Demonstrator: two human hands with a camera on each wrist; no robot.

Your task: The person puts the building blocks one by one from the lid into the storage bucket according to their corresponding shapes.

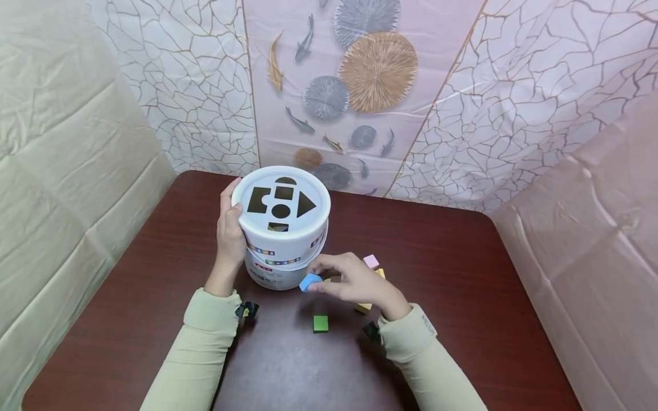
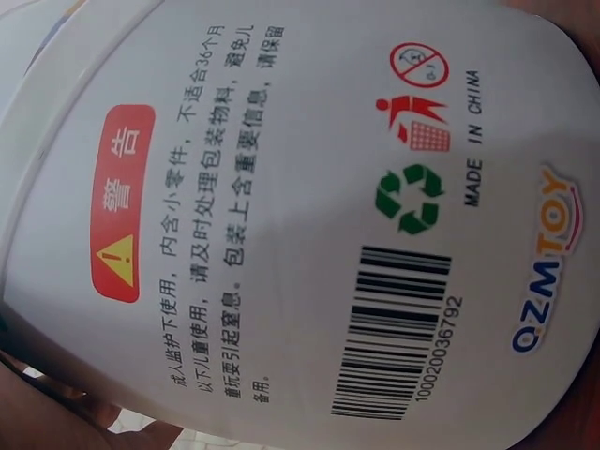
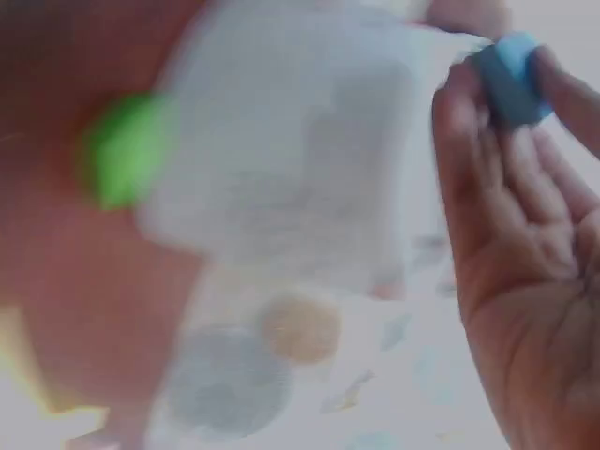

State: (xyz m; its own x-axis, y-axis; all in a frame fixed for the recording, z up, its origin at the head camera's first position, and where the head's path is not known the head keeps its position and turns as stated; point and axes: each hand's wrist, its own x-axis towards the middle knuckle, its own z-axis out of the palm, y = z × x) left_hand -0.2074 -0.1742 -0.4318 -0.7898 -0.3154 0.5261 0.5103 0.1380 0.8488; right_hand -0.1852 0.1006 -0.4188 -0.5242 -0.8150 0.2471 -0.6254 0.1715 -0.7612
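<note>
A white bucket [image 1: 280, 277] with a thin handle stands upright on the table, its white lid [image 1: 247, 220] cut with shaped holes. Against the left side of the bucket, near the lid's rim, rests my left hand [image 1: 229, 242]. The left wrist view shows the bucket's printed wall [image 2: 309, 216] from close by, with part of that hand at the lower left. My right hand [image 1: 354, 279] pinches a small blue block [image 1: 310, 282] between thumb and fingers, in front of the bucket's lower right side. Angled faces show on the block [image 3: 514, 80] in the right wrist view.
A green block [image 1: 321, 323] lies on the dark red-brown table [image 1: 442, 274], nearer me than the bucket. Beside the right hand are a pink block [image 1: 371, 262] and yellow blocks [image 1: 364, 308], partly hidden. A blurred lime green block [image 3: 127, 150] shows near the bucket.
</note>
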